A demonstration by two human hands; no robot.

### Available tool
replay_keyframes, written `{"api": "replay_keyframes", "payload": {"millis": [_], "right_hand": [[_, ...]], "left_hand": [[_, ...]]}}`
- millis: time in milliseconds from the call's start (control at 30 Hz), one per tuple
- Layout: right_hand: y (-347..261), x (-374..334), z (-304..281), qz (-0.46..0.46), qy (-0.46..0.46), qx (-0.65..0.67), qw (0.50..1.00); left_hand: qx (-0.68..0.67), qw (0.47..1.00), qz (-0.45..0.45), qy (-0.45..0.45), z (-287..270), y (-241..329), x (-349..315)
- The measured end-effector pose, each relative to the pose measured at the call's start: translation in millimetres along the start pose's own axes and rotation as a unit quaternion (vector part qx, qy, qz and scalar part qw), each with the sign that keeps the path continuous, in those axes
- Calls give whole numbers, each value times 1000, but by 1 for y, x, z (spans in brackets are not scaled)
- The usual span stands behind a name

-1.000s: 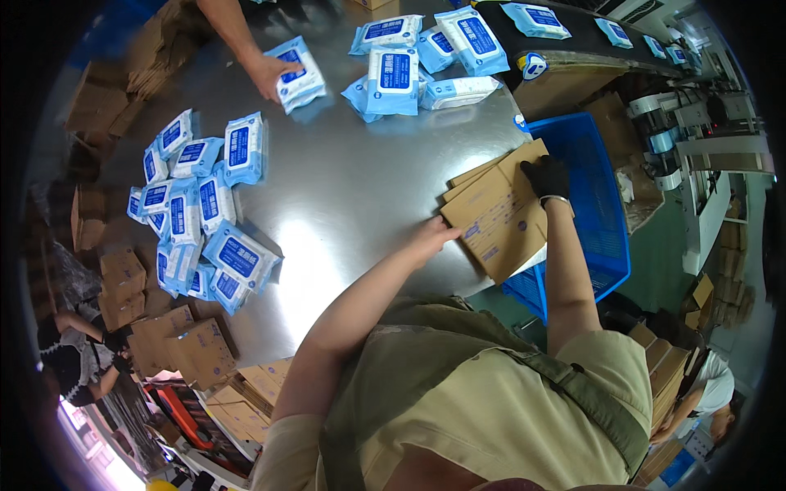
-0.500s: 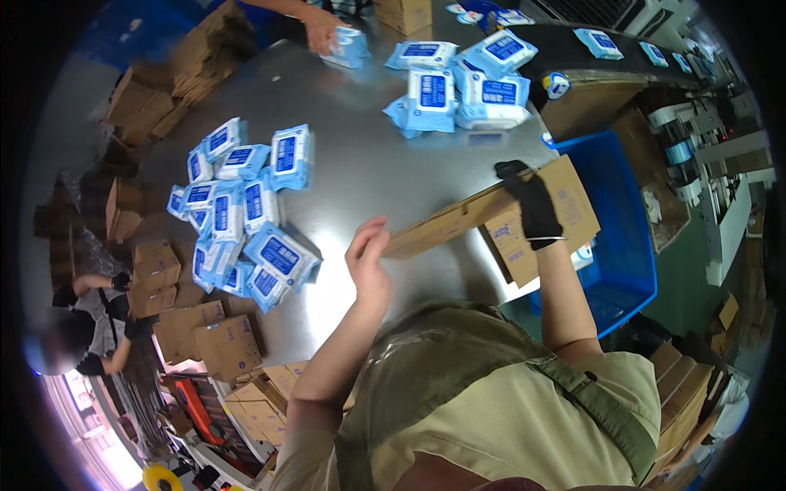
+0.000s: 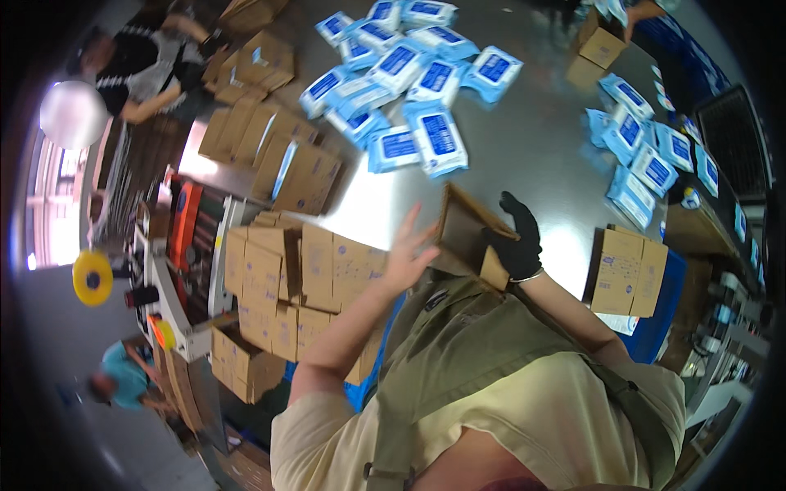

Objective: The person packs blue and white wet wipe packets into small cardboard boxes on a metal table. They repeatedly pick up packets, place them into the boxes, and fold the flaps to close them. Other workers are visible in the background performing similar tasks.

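In front of my apron is a brown cardboard carton (image 3: 463, 231), opened out into a hollow shape and tilted. My right hand (image 3: 517, 244), in a black glove, grips its right side, the thumb hooked over the edge. By the carton's left edge my bare left hand (image 3: 409, 252) has its fingers spread; whether the fingertips touch the cardboard I cannot tell. Beyond, on the metal table (image 3: 532, 139), lies a heap of blue-and-white wipes packs (image 3: 399, 65). A second group of wipes packs (image 3: 653, 169) is at the right.
Flattened cartons (image 3: 629, 272) rest over a blue bin (image 3: 673, 286) at right. Open cartons (image 3: 352, 270) crowd the left side. One co-worker (image 3: 151, 69) stands at far left, another (image 3: 127, 372) at lower left. Another person's hand (image 3: 643, 11) is near a carton (image 3: 600, 42) at far right.
My view has swung left. The flat carton in my right hand has come away from the stack toward my body and opened out. My left hand's fingers have spread.
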State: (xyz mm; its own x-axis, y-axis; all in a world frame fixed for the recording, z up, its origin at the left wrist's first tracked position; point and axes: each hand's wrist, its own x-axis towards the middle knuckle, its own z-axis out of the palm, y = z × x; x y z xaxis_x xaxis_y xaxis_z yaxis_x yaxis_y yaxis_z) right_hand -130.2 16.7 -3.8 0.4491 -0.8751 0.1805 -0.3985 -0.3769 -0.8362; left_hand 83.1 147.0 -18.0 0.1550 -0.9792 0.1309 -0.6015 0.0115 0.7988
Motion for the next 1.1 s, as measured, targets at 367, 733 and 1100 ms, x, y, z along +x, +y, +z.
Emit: {"api": "replay_keyframes", "payload": {"millis": [367,733,1100], "right_hand": [[28,28,-25,76,106,97,987],[6,-8,-59,-149,-149,-165,964],[37,29,-37,16,-155,-311,938]], "left_hand": [[-35,995,91,26,14,20,55],[268,947,161,-74,45,48,74],[-205,883,-367,-210,121,-46,45]]}}
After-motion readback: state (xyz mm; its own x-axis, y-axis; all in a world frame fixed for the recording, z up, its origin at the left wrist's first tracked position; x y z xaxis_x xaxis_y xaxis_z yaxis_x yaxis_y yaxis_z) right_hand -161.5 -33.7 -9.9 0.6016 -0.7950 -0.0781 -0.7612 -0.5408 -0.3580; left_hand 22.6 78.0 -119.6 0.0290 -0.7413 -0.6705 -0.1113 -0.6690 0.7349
